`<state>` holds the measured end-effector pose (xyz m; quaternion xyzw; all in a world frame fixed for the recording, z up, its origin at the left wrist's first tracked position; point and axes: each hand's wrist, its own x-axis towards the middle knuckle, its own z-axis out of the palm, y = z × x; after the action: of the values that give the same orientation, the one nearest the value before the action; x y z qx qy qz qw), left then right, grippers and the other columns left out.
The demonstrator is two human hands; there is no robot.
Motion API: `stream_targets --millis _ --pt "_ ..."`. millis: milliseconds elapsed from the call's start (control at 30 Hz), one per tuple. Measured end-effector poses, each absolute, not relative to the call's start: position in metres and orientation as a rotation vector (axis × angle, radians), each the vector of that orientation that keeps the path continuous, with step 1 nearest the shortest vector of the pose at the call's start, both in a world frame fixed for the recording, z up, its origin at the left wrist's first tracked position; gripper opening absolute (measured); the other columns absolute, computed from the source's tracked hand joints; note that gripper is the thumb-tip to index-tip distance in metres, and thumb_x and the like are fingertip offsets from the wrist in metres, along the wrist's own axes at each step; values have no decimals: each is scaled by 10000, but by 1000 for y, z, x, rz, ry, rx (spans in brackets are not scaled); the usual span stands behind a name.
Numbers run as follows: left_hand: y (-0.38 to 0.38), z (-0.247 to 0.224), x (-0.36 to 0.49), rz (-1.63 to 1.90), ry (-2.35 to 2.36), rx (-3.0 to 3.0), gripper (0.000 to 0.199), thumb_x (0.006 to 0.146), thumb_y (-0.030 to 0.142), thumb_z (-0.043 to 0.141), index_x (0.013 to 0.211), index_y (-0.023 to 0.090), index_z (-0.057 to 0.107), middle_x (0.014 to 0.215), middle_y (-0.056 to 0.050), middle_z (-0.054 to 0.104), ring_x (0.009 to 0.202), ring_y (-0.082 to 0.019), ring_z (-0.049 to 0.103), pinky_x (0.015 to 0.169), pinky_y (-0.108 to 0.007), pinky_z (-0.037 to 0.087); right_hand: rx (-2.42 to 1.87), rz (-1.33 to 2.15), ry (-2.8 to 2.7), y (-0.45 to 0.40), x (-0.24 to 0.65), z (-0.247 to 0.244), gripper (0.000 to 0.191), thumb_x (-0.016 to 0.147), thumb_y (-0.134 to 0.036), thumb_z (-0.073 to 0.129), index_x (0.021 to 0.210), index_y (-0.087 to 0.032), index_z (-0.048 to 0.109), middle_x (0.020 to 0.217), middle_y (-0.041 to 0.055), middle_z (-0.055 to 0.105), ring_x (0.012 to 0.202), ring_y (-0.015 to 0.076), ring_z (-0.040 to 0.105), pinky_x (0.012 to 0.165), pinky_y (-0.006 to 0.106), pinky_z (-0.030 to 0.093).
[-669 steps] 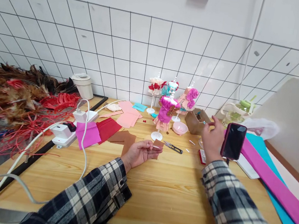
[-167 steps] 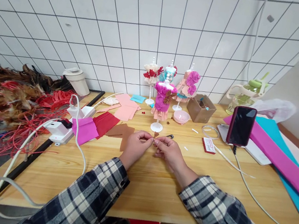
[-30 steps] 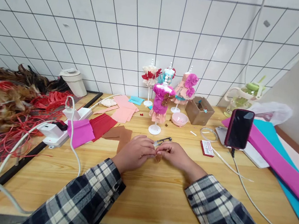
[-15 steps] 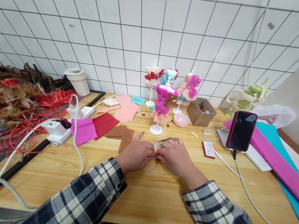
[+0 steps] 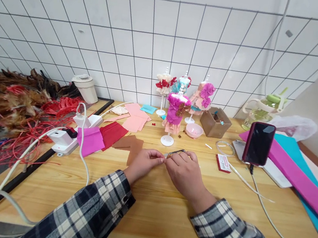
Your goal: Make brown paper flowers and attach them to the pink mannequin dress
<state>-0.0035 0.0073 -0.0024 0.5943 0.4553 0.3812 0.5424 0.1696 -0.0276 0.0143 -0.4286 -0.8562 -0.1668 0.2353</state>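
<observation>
I can't make out what, if anything, sits between the pinched fingertips of my left hand [image 5: 145, 164] and the curled fingers of my right hand [image 5: 185, 174]; they meet above the wooden table [image 5: 162, 212]. My right hand partly covers the snips [image 5: 177, 152]. Brown paper [image 5: 135, 149] lies near my left hand, the magenta-dressed stand [image 5: 174, 113] beyond, before a tiled wall [image 5: 160, 46].

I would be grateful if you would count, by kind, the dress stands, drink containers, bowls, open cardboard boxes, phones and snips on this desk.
Dress stands: 4 (cream one, blue one, magenta one, peach one)
Drink containers: 2 (white cup, green-lidded jug)
Bowl: 1
Open cardboard box: 1
Phone: 1
Snips: 1
Total: 10
</observation>
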Motion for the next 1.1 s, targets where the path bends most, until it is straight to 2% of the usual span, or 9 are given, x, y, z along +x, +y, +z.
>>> stream_targets --millis 200,367,433,500,633,733,867,1000,1100 --pt "9 -5 -4 940 901 1081 250 654 331 758 786 128 695 799 -38 700 745 -157 602 780 -285 438 -1205 -9 -2012 -24 173 11 125 866 -307 549 924 -218 615 842 46 622 810 173 522 754 336 359" --pt "9 -2 -6 888 892 1148 248 660 332 758 776 126 683 777 -31 670 733 -144 575 744 -261 425 -1179 711 -1655 -14 170 0 596 753 -393 661 1271 -210 430 1134 92 573 877 162 568 696 294 471" --pt "8 -1 -5 856 888 1218 252 656 345 760 752 127 675 750 -24 652 722 -141 560 720 -252 419 -1149 893 -1635 -11 170 -2 512 745 -389 664 1205 -223 512 1160 87 569 902 160 583 688 281 484" --pt "6 1 -4 838 893 1267 273 650 367 759 744 127 669 732 -21 636 713 -140 547 697 -247 413 -1154 945 -1643 -9 171 -2 301 745 -377 666 992 -209 636 1103 77 592 889 159 593 691 280 486" --pt "6 3 -4 823 877 1311 323 713 443 684 733 123 652 701 -18 606 692 -135 525 683 -246 404 -1127 811 -1705 -7 174 1 146 744 -345 680 762 -200 666 973 56 624 918 169 588 807 321 467" --pt "5 6 -3 855 906 1431 354 760 481 616 726 130 649 705 -21 603 709 -144 522 704 -254 411 -1129 751 -1733 -6 175 0 126 753 -323 671 752 -197 655 903 47 632 887 165 586 822 323 458" --pt "3 9 -1 885 987 1539 311 709 444 680 782 143 663 767 -31 638 737 -154 551 726 -259 432 -1226 832 -1661 -4 177 -4 186 762 -370 646 785 -186 637 845 42 630 763 147 579 674 280 465" --pt "4 10 -1 903 1018 1521 299 696 437 685 757 147 648 749 -27 634 716 -153 554 715 -266 444 -1150 1120 -1504 -2 179 -5 325 752 -435 643 963 -189 626 912 46 657 789 140 598 686 266 478" --pt "5 8 -3 892 1011 1522 292 695 423 689 756 141 645 752 -30 639 724 -157 561 718 -268 446 -1131 1238 -1428 0 181 -4 319 709 -448 676 866 -172 639 803 32 669 704 128 597 647 257 475"
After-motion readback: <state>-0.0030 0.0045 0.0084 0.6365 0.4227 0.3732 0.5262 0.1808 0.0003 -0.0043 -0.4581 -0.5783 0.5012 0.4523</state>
